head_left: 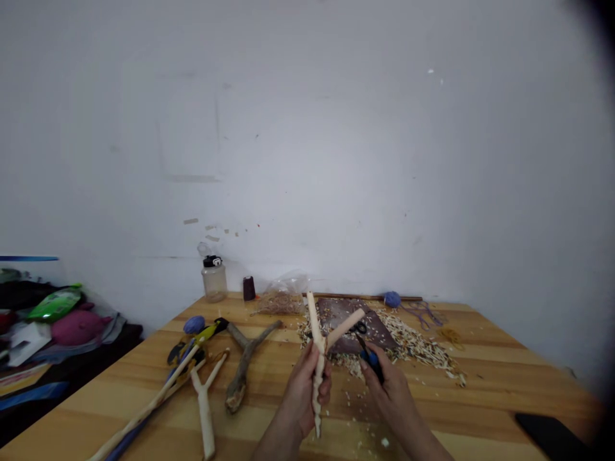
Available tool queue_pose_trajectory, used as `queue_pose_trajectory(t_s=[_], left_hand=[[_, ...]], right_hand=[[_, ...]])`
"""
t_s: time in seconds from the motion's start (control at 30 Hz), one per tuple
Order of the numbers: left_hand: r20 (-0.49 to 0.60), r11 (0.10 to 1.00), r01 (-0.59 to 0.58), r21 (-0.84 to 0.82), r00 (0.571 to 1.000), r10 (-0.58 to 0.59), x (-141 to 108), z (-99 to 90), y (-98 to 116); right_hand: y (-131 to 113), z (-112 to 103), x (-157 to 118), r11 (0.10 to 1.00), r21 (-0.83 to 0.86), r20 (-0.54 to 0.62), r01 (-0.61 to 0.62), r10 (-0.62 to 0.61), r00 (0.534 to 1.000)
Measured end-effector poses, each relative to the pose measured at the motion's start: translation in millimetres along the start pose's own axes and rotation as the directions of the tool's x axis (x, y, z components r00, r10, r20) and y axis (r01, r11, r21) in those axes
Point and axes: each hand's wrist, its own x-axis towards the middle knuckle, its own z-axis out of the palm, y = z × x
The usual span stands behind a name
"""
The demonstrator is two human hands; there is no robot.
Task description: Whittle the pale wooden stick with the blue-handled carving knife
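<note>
A: Where is the peeled forked stick sitting?
B: It's standing nearly upright above the tabletop, its two prongs pointing up and apart.

A: And what's supporting it?
B: The left hand is wrapping its fingers around the stem, just below the fork.

A: What's the right hand doing?
B: It's closing around a blue-handled knife; the dark blade is pointing up toward the right prong, near it. I can't tell whether they're touching.

A: What's lying behind?
B: A dark sheet is lying there, with wood shavings spreading over it and to its right.

A: Farther left?
B: A bark-covered forked branch is lying near a smaller peeled fork, while a clear bottle is standing by the wall.
</note>
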Motion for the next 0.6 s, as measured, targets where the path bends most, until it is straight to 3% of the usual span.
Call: queue_pose_trajectory(t_s=[0.13,0.27,0.33,0.47,0.6], left_hand=[[-0.023,0.996,0.0,0.088,1.0,0.002,-0.8,0.7,-2.0],[0.008,0.998,-0.013,0.064,1.0,0.012,-2.4,1.6,-2.2],[0.028,0.997,-0.021,0.074,0.999,0.019,-3.5,3.2,-1.8],[0.033,0.972,-0.077,0.221,0.997,0.071,-2.8,4.4,-2.9],[0.039,0.881,-0.135,0.454,0.99,0.132,2.9,-1.0,-8.7]], right_hand=[[-0.9,-4.4,1.6,0.998,0.017,-0.049,-0.055,0.056,0.997],[-1.5,-12.4,6.5,0.974,0.122,-0.12,-0.193,0.207,0.971],[-1.4,-16.3,8.6,0.971,0.127,-0.153,-0.204,0.222,0.963],[-1.8,-21.0,8.6,0.998,-0.054,-0.156,-0.034,0.025,0.987],[-4.5,-22.2,5.3,0.915,-0.273,0.027,0.298,-0.302,0.953]])
